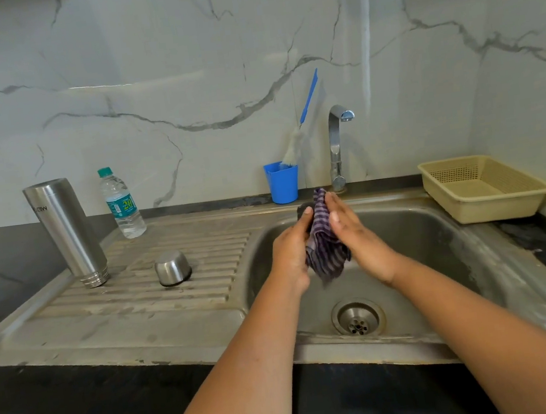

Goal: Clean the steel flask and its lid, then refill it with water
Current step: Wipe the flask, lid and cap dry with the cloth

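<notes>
While hands [323, 238] wring cloth [325, 252], blue cup [282, 185] holds brush [303, 127].

At frame centre, the left hand [290, 249] and right hand [353, 231] press a striped cloth [325, 252] between them above the sink [442, 254], the steel flask [66, 232] standing upside down at left.

Brushed steel flask [66, 232], satin sheen, smooth, faint lettering near the top. Steel cup lid [173, 268], same brushed metal, dark rim. Clear glossy plastic water bottle [122, 204], green cap, paper-like label. Dull, stained stainless sink [476, 250] with ribbed, scuffed drainboard [156, 272]; shinier metal drain [358, 317]. Polished chrome tap [337, 150]. Soft woven cloth [323, 242], purple-striped, crumpled. Matt blue plastic cup [282, 182]; blue plastic-handled brush [304, 120] with white bristles. Beige perforated plastic basket [491, 204]. Glossy veined marble wall [178, 63]; dark speckled stone table [81, 395].
</notes>
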Demonstrator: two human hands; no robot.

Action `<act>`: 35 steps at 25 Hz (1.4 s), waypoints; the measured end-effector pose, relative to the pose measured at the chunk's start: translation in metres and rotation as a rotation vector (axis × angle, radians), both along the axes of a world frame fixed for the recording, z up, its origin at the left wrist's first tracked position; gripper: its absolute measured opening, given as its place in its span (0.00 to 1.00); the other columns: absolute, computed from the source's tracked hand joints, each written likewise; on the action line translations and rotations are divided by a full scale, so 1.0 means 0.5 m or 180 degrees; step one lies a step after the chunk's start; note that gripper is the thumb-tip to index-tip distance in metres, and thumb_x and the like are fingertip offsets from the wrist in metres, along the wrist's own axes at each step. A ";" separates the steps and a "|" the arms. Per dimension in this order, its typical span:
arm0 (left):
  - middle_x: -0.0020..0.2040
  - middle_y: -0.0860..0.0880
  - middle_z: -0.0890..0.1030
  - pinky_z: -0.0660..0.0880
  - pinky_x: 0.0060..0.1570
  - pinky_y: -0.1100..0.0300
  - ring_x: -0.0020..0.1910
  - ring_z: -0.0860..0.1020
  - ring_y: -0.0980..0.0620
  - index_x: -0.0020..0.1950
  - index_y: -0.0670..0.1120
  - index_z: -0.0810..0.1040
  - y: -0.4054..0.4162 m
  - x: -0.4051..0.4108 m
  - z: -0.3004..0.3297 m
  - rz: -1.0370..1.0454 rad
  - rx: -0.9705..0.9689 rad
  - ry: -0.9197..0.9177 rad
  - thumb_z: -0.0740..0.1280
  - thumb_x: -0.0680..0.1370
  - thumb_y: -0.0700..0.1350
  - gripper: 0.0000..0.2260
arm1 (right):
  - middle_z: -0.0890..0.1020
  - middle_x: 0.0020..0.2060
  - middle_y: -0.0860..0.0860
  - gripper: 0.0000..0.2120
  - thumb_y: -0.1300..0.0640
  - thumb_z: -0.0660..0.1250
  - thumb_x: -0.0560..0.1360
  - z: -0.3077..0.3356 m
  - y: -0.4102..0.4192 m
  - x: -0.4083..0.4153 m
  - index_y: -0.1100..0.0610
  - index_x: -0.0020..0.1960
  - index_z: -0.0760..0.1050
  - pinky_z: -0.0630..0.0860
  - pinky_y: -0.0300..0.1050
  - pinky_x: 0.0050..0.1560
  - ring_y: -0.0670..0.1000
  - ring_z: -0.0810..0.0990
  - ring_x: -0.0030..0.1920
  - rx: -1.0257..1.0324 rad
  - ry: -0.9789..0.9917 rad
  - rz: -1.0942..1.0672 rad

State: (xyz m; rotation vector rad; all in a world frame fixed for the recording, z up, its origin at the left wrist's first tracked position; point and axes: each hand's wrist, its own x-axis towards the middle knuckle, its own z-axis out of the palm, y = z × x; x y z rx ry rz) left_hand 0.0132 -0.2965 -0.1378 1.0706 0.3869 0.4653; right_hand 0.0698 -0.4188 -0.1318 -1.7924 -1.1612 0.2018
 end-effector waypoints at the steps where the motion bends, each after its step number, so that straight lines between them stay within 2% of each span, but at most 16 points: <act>1: 0.48 0.45 0.86 0.78 0.48 0.56 0.47 0.84 0.49 0.54 0.44 0.83 0.002 -0.002 0.002 -0.0070 0.0061 0.0015 0.70 0.77 0.51 0.12 | 0.51 0.78 0.43 0.31 0.37 0.52 0.79 0.003 -0.002 0.010 0.43 0.78 0.48 0.55 0.52 0.76 0.45 0.52 0.76 0.0090 -0.0049 -0.0044; 4: 0.42 0.48 0.84 0.76 0.40 0.62 0.39 0.81 0.55 0.51 0.45 0.83 -0.003 -0.003 0.002 -0.0246 0.0464 0.0195 0.68 0.78 0.50 0.09 | 0.67 0.70 0.49 0.25 0.48 0.62 0.79 0.013 -0.030 0.039 0.39 0.74 0.59 0.70 0.48 0.65 0.49 0.69 0.67 0.0043 -0.0595 -0.0456; 9: 0.43 0.49 0.85 0.76 0.52 0.57 0.45 0.81 0.53 0.51 0.45 0.82 0.001 -0.003 0.001 -0.0522 0.0819 -0.0067 0.67 0.79 0.49 0.09 | 0.75 0.54 0.40 0.22 0.47 0.66 0.76 0.028 -0.037 0.030 0.43 0.68 0.65 0.75 0.36 0.50 0.40 0.76 0.51 0.0186 -0.0352 -0.0638; 12: 0.51 0.47 0.85 0.75 0.60 0.52 0.52 0.81 0.51 0.59 0.45 0.81 0.003 -0.001 -0.007 -0.0481 0.1232 -0.0232 0.67 0.79 0.50 0.13 | 0.79 0.55 0.46 0.19 0.52 0.67 0.76 0.022 -0.032 0.029 0.46 0.66 0.69 0.79 0.45 0.53 0.46 0.80 0.53 0.0712 0.0980 -0.0449; 15: 0.54 0.48 0.84 0.76 0.57 0.58 0.54 0.81 0.53 0.64 0.47 0.78 0.010 -0.009 -0.002 -0.0560 0.1443 -0.0447 0.67 0.79 0.47 0.14 | 0.81 0.56 0.57 0.18 0.60 0.65 0.77 0.022 -0.031 0.031 0.56 0.66 0.71 0.80 0.49 0.54 0.54 0.81 0.54 0.1415 0.2421 0.0084; 19: 0.58 0.51 0.82 0.77 0.57 0.59 0.58 0.80 0.53 0.66 0.51 0.76 0.021 -0.017 0.005 -0.0743 0.1306 -0.0526 0.67 0.79 0.42 0.15 | 0.79 0.57 0.61 0.17 0.63 0.61 0.78 0.024 -0.025 0.035 0.61 0.67 0.70 0.79 0.49 0.57 0.54 0.80 0.54 0.1678 0.3064 0.0341; 20: 0.57 0.50 0.82 0.77 0.55 0.59 0.57 0.80 0.52 0.66 0.49 0.76 0.022 -0.017 0.007 -0.0783 0.1229 -0.0483 0.66 0.80 0.43 0.14 | 0.79 0.57 0.60 0.17 0.62 0.63 0.78 0.024 -0.027 0.036 0.59 0.66 0.71 0.79 0.50 0.57 0.54 0.81 0.54 0.1538 0.2727 0.0243; 21: 0.56 0.49 0.83 0.77 0.54 0.59 0.56 0.80 0.52 0.65 0.47 0.76 0.022 -0.018 0.009 -0.0816 0.1111 -0.0401 0.66 0.80 0.45 0.13 | 0.80 0.57 0.57 0.16 0.61 0.65 0.77 0.024 -0.031 0.039 0.57 0.65 0.72 0.79 0.49 0.57 0.52 0.81 0.54 0.1263 0.1979 0.0066; 23: 0.54 0.46 0.84 0.78 0.53 0.59 0.54 0.81 0.51 0.62 0.43 0.77 0.023 -0.016 0.009 -0.0788 0.0844 -0.0157 0.65 0.80 0.50 0.14 | 0.78 0.57 0.52 0.17 0.57 0.68 0.76 0.016 -0.042 0.055 0.52 0.64 0.72 0.75 0.43 0.59 0.49 0.78 0.56 0.0601 -0.0388 -0.0500; 24: 0.53 0.46 0.84 0.78 0.54 0.59 0.54 0.82 0.51 0.61 0.43 0.78 0.023 -0.013 0.009 -0.0749 0.0768 -0.0028 0.64 0.80 0.52 0.16 | 0.76 0.58 0.52 0.18 0.56 0.68 0.76 0.013 -0.044 0.061 0.51 0.65 0.72 0.71 0.37 0.60 0.47 0.75 0.57 0.0466 -0.1254 -0.0542; 25: 0.52 0.45 0.85 0.78 0.54 0.59 0.54 0.82 0.51 0.59 0.43 0.79 0.024 -0.011 0.008 -0.0739 0.0722 0.0056 0.65 0.80 0.54 0.17 | 0.74 0.59 0.52 0.19 0.54 0.68 0.76 0.013 -0.044 0.063 0.52 0.66 0.71 0.68 0.33 0.60 0.46 0.74 0.57 0.0412 -0.1692 -0.0467; 27: 0.50 0.45 0.84 0.78 0.53 0.60 0.52 0.82 0.52 0.57 0.41 0.79 0.025 -0.008 0.006 -0.0809 0.0628 0.0014 0.67 0.77 0.54 0.18 | 0.72 0.60 0.52 0.21 0.50 0.65 0.77 0.017 -0.042 0.055 0.53 0.68 0.70 0.64 0.28 0.59 0.45 0.72 0.58 0.0472 -0.1914 -0.0284; 30: 0.47 0.45 0.83 0.78 0.50 0.62 0.47 0.82 0.54 0.55 0.40 0.79 0.023 -0.006 -0.002 -0.0876 0.0476 -0.0387 0.67 0.77 0.49 0.14 | 0.72 0.60 0.50 0.21 0.49 0.63 0.79 0.023 -0.036 0.032 0.51 0.70 0.67 0.63 0.25 0.56 0.43 0.71 0.57 0.0395 -0.1555 -0.0478; 32: 0.47 0.45 0.83 0.79 0.49 0.61 0.47 0.81 0.53 0.57 0.41 0.78 0.020 -0.004 -0.007 -0.0767 0.0847 -0.0486 0.65 0.80 0.45 0.10 | 0.73 0.59 0.47 0.20 0.49 0.61 0.80 0.022 -0.030 0.026 0.50 0.71 0.65 0.66 0.32 0.55 0.44 0.73 0.56 0.0184 -0.1052 -0.0718; 33: 0.49 0.45 0.82 0.79 0.51 0.60 0.48 0.81 0.52 0.59 0.41 0.78 0.020 -0.003 -0.008 -0.0660 0.1134 -0.0497 0.65 0.80 0.43 0.09 | 0.76 0.58 0.48 0.19 0.49 0.60 0.80 0.020 -0.027 0.025 0.50 0.70 0.64 0.70 0.36 0.54 0.46 0.75 0.55 0.0143 -0.0557 -0.0726; 35: 0.54 0.45 0.82 0.78 0.55 0.56 0.54 0.79 0.49 0.63 0.44 0.76 0.021 -0.004 -0.009 -0.0501 0.1624 -0.0541 0.68 0.78 0.39 0.13 | 0.80 0.58 0.54 0.17 0.52 0.58 0.81 0.026 -0.027 0.025 0.52 0.69 0.66 0.76 0.45 0.54 0.51 0.80 0.54 0.0574 0.1124 -0.0394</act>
